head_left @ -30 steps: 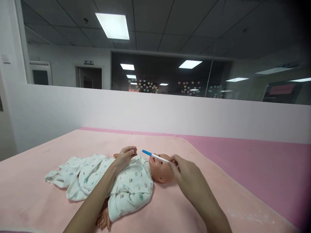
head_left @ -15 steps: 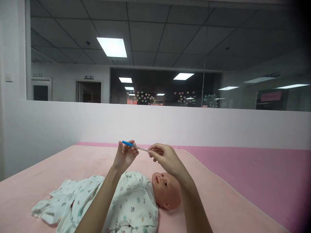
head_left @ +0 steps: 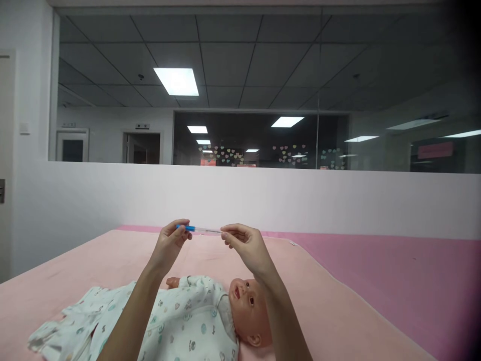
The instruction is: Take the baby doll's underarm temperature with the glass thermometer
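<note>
A thin clear glass thermometer (head_left: 206, 231) with fine markings is held level above the bed, a blue cap (head_left: 190, 228) at its left end. My left hand (head_left: 173, 240) is closed on the blue cap between thumb and fingers. My right hand (head_left: 244, 243) pinches the clear end, whose tip is hidden by the fingers. Below lies a baby doll (head_left: 250, 311) on its back, head to the right and mouth open. It wears a white printed outfit (head_left: 195, 321), and my right forearm covers part of its head.
The doll lies on a pale pink blanket (head_left: 338, 311), over a darker pink surface (head_left: 406, 281) at right and back. Behind stands a low white wall (head_left: 263, 198) topped by a wide glass window (head_left: 240, 70). A door (head_left: 5, 150) is at the far left.
My left hand has moved left and turned, from an open-palmed hold to a pinch on the blue cap. The thermometer is now nearly level. The view has shifted slightly.
</note>
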`<state>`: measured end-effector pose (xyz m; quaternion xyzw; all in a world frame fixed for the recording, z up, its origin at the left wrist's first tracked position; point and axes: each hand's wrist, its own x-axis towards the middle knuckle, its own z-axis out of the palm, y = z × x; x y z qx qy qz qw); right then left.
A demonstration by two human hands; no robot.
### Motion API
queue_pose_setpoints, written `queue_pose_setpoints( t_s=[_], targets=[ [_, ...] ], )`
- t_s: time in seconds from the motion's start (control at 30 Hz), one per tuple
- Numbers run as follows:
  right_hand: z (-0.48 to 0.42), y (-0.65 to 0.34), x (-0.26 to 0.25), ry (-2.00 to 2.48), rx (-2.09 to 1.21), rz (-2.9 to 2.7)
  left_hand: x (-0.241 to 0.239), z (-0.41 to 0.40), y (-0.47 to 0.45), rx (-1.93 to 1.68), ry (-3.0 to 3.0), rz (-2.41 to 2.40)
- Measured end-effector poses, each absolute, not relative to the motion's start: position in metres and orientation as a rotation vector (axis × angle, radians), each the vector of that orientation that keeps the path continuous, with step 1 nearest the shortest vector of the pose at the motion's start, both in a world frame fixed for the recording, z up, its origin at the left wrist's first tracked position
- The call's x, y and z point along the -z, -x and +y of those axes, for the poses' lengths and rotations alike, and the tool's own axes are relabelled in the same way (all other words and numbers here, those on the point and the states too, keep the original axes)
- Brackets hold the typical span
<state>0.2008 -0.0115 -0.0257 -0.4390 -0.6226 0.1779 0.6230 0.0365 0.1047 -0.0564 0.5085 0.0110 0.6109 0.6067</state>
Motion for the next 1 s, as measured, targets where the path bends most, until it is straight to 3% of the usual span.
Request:
queue_pose_setpoints(
  t_s=[0.4,0.57,0.77,1.0],
  targets=[
    [-0.015,-0.199,0.024,1.027,-0.49,-1.493,0.064,0.103,-0.037,-1.266,-1.134,-0.198],
    [-0.008,-0.201,0.028,1.055,-0.506,-1.525,0.1,0.113,-0.037,-1.321,-1.056,-0.024],
    [0.035,-0.206,0.053,0.977,-0.78,-1.606,0.146,0.122,-0.039,-1.356,-0.829,0.1],
    [0.043,-0.216,0.062,1.055,-0.912,-1.732,0.143,0.116,-0.041,-1.355,-0.677,0.013]
  ],
)
